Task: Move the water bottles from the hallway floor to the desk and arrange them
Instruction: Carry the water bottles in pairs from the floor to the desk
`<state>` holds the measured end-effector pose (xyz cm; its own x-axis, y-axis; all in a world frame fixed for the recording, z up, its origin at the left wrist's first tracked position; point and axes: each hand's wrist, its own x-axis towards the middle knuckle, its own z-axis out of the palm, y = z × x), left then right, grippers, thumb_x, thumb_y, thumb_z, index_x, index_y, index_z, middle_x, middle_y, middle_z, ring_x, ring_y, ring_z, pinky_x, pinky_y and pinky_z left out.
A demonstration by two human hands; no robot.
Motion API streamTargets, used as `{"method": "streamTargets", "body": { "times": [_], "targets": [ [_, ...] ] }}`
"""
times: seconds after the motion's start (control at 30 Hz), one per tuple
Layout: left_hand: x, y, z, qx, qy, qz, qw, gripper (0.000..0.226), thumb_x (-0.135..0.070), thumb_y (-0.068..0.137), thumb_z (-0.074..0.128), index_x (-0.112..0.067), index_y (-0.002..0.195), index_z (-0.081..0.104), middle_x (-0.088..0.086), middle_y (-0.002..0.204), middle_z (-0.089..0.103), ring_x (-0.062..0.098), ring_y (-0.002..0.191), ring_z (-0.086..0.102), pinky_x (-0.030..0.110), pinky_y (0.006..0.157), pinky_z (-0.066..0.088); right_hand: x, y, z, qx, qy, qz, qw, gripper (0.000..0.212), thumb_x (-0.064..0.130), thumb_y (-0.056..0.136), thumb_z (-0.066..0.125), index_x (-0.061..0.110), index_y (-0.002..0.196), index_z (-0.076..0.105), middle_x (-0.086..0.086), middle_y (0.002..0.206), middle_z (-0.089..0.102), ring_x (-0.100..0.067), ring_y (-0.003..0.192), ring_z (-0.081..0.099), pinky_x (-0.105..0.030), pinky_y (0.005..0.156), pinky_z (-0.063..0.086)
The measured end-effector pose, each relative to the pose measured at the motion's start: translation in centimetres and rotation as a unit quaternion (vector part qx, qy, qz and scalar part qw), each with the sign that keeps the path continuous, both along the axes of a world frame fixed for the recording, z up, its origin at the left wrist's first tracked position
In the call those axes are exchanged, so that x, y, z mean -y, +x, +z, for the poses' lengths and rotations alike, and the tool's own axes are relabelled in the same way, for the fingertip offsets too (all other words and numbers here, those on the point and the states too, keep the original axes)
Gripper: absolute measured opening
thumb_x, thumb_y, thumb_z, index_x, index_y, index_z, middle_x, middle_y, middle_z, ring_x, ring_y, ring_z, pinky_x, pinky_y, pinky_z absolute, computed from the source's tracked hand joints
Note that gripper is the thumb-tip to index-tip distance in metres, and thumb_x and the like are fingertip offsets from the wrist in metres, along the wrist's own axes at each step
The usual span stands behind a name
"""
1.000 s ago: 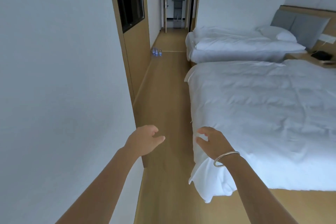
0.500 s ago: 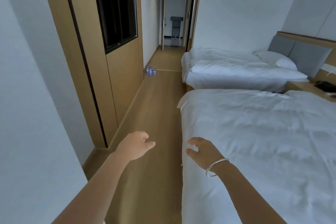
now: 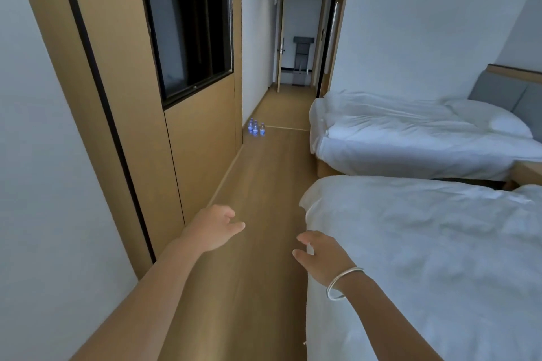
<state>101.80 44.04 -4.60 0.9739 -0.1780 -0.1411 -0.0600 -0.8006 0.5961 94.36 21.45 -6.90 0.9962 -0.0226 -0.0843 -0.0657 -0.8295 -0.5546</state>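
A small cluster of clear water bottles [image 3: 255,128] with blue labels stands upright on the wooden floor, far down the passage at the foot of the left wall panel. My left hand [image 3: 214,227] is held out in front of me over the floor, fingers relaxed, holding nothing. My right hand [image 3: 321,255], with a silver bangle on the wrist, hovers at the near bed's corner, fingers loosely spread and empty. Both hands are far short of the bottles. No desk is in view.
A wood wall panel [image 3: 193,149] with a dark inset screen runs along the left. Two white-covered beds, near [image 3: 425,258] and far [image 3: 410,138], line the right, leaving a narrow wooden floor strip [image 3: 264,184]. An open doorway [image 3: 299,41] ends the hallway.
The view has advanced along the passage past the white wall corner; the wall panel and bottles appear nearer and larger. Both hands stay out in front, empty.
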Motion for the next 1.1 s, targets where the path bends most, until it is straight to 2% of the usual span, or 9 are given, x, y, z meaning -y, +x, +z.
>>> {"method": "streamTargets", "body": {
  "times": [0.2,0.37,0.57,0.77,0.87,1.1],
  "targets": [
    [0.1,14.8,1.3,0.001,-0.006,-0.011,1.0,0.051,-0.044,0.089,0.058,-0.016,0.131,0.051,0.0,0.133,0.055,0.016,0.12,0.053,0.028,0.095,0.04,0.0,14.8,1.5,0.011,0.041,-0.029,0.999,0.045,0.034,0.094,0.051,0.022,0.136,0.043,0.004,0.137,0.049,-0.013,0.121,0.048,-0.022,0.101,0.036],
    [0.9,26.1,2.6,-0.003,-0.037,-0.01,0.999,0.052,-0.04,0.089,0.06,-0.013,0.132,0.051,0.004,0.135,0.053,0.017,0.121,0.051,0.03,0.098,0.039,0.2,25.1,1.4,0.002,0.068,-0.053,0.996,0.046,0.034,0.093,0.052,0.021,0.136,0.043,0.002,0.136,0.05,-0.015,0.121,0.049,-0.026,0.103,0.037],
    [3.4,36.4,1.0,-0.013,-0.012,-0.022,1.0,0.05,-0.041,0.089,0.058,-0.014,0.131,0.052,0.001,0.133,0.055,0.017,0.12,0.053,0.03,0.101,0.04,2.4,35.7,0.1,-0.024,0.058,-0.062,0.996,0.044,0.034,0.094,0.051,0.019,0.134,0.044,0.001,0.135,0.05,-0.016,0.121,0.049,-0.026,0.102,0.038],
    [8.5,48.3,-0.4,-0.006,-0.03,-0.007,1.0,0.047,-0.04,0.087,0.062,-0.015,0.127,0.056,0.0,0.129,0.058,0.015,0.115,0.055,0.028,0.097,0.042,6.7,48.3,-0.1,-0.011,0.061,-0.063,0.996,0.044,0.03,0.091,0.053,0.018,0.133,0.046,0.0,0.132,0.052,-0.017,0.117,0.052,-0.028,0.097,0.044],
    [11.7,54.9,-0.4,-0.006,-0.035,-0.004,0.999,0.048,-0.041,0.086,0.062,-0.016,0.126,0.056,0.0,0.13,0.057,0.015,0.116,0.055,0.031,0.098,0.043,10.0,55.6,0.7,-0.004,0.059,-0.058,0.997,0.038,0.025,0.09,0.054,0.013,0.126,0.051,-0.004,0.126,0.056,-0.019,0.109,0.056,-0.031,0.092,0.046],
    [17.8,68.1,0.0,-0.01,-0.029,0.009,0.999,0.046,-0.041,0.086,0.062,-0.017,0.125,0.056,-0.001,0.127,0.058,0.015,0.113,0.056,0.031,0.097,0.044,16.8,70.3,2.1,-0.001,0.054,-0.038,0.998,0.038,0.023,0.091,0.054,0.015,0.129,0.05,-0.004,0.128,0.055,-0.019,0.108,0.056,-0.026,0.088,0.044]
  ]
}}
